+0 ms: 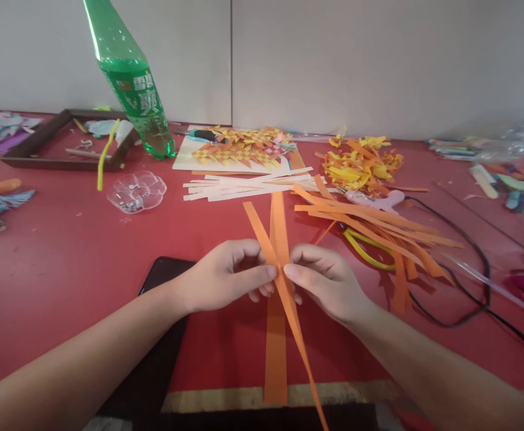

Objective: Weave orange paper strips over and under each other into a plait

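Note:
Between both hands, above the red table, are long orange paper strips (276, 347) that cross each other. My left hand (230, 272) pinches them from the left, thumb on top and fingers curled behind. From the right, my right hand (327, 280) pinches the same crossing, its thumb tip close to the left one. One narrow strip runs diagonally down past the table's front edge; a wider one lies straight beneath it. How the strips join at the crossing is partly covered by the thumbs. More loose orange strips (373, 218) lie right of my right hand, over yellow-handled scissors (369, 254).
A green bottle (131, 90) stands at the back left beside a dark wooden frame (28, 161) and a clear flower-shaped dish (136, 191). White strips (244, 185), woven paper (235, 158) and yellow-orange scraps (363, 164) lie farther back. A black cable (481, 263) from a pink glue gun (376, 200) curves rightward.

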